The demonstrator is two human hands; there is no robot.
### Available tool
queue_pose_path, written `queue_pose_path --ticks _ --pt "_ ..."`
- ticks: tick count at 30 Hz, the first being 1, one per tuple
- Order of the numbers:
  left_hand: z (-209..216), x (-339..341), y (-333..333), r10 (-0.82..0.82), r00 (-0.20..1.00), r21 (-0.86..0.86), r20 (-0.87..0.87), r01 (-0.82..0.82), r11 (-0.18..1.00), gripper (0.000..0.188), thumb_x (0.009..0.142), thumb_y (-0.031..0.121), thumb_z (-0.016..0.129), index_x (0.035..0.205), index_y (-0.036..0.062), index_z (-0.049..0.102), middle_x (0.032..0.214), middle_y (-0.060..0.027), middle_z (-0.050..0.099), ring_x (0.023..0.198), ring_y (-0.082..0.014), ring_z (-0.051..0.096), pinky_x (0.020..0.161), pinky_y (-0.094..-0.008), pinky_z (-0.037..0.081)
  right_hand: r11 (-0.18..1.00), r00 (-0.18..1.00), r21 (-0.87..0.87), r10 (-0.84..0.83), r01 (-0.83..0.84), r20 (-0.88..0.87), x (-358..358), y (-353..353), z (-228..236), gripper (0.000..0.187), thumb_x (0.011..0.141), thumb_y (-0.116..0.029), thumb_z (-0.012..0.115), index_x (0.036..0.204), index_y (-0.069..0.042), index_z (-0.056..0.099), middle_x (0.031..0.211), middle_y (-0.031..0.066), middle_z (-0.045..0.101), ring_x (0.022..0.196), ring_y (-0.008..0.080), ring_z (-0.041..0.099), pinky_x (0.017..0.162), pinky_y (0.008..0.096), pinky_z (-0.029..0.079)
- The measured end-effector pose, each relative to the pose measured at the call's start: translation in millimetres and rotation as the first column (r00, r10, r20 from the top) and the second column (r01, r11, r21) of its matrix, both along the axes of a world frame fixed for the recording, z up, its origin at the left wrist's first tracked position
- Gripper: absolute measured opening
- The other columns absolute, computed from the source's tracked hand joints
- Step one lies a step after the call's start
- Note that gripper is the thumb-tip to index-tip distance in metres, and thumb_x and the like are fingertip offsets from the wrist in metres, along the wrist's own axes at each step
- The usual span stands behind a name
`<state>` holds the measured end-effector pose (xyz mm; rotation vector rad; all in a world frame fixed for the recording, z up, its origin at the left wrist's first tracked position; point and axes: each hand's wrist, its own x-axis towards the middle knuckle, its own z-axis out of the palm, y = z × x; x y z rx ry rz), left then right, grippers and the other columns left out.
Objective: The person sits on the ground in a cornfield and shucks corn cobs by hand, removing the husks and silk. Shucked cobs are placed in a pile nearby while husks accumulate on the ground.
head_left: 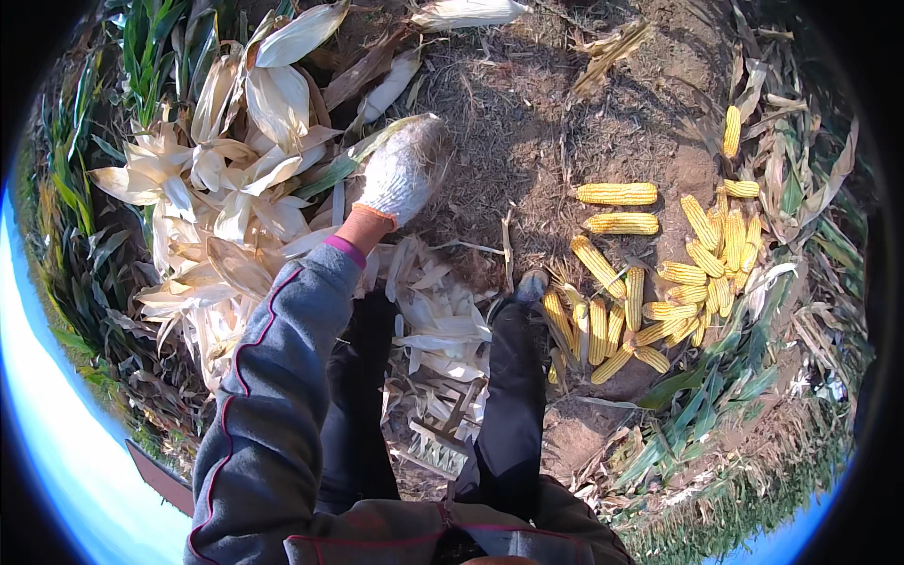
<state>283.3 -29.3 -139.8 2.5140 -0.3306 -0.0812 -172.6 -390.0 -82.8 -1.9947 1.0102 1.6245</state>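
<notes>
Pale maize husks [231, 193] heaped left, yellow maize ears [635, 297] lying right.
From afar I see the gloved left hand [405, 174] beside the husks, a greenish husk strip [330, 175] against it; I cannot tell if that grip is wide or narrow, nor see the right hand.

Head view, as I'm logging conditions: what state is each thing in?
Left hand: gloved, grip unclear
Yellow cobs: mostly bare of husk, some piled
Left husk pile: pale, many spread open
Central husks: pale, scattered
Trouser legs: apart
Leaves on the right: partly green, some dry
</notes>
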Motion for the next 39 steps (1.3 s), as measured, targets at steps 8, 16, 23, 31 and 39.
queue_pose_path --ticks 8,16,23,31,39 --pt "100 -177 65 0.002 0.692 -0.023 -0.722 -0.027 0.999 0.033 0.084 0.027 0.059 0.110 0.0062 0.059 0.105 -0.0186 0.061 0.100 -0.0379 0.057 0.087 -0.0437 0.046 0.993 0.992 -0.008 0.116 -0.116 -0.054 43 30 123 0.039 0.090 -0.035 0.050 0.116 -0.006 0.058 0.102 0.0150 0.063 0.094 0.0279 0.060 0.078 0.0369 0.049" --pt "183 -171 131 0.035 0.741 0.084 -0.671 0.029 0.996 0.038 0.080 0.029 0.062 0.111 0.0078 0.059 0.108 -0.0162 0.062 0.099 -0.0366 0.059 0.087 -0.0439 0.047 0.966 0.964 -0.027 0.254 -0.256 -0.075 123 -6 197 0.041 0.090 -0.037 0.049 0.115 -0.006 0.059 0.103 0.0160 0.063 0.096 0.0296 0.060 0.079 0.0382 0.049" --pt "235 -79 115 0.388 0.665 0.221 -0.638 -0.325 0.920 0.030 0.085 0.022 0.058 0.108 0.0027 0.060 0.104 -0.0196 0.063 0.097 -0.0365 0.059 0.084 -0.0418 0.047 0.946 0.943 0.070 0.322 -0.316 -0.086 206 -49 190 0.042 0.090 -0.039 0.048 0.114 -0.007 0.059 0.103 0.0169 0.063 0.097 0.0310 0.060 0.080 0.0395 0.049" --pt "279 21 27 0.124 0.746 -0.012 -0.655 -0.174 0.985 0.030 0.088 0.019 0.055 0.114 0.0025 0.058 0.110 -0.0164 0.062 0.102 -0.0310 0.059 0.090 -0.0365 0.046 0.935 0.932 0.145 0.342 -0.324 -0.120 254 -84 208 0.044 0.089 -0.042 0.047 0.113 -0.007 0.060 0.104 0.0180 0.063 0.098 0.0327 0.060 0.080 0.0408 0.049" --pt "301 71 22 0.196 0.700 0.092 -0.687 -0.184 0.979 0.030 0.089 0.020 0.057 0.114 0.0050 0.059 0.109 -0.0136 0.063 0.099 -0.0263 0.060 0.088 -0.0347 0.047 0.917 0.910 0.128 0.393 -0.378 -0.132 299 -104 216 0.046 0.089 -0.044 0.046 0.112 -0.007 0.061 0.105 0.0191 0.063 0.100 0.0344 0.060 0.081 0.0422 0.049"
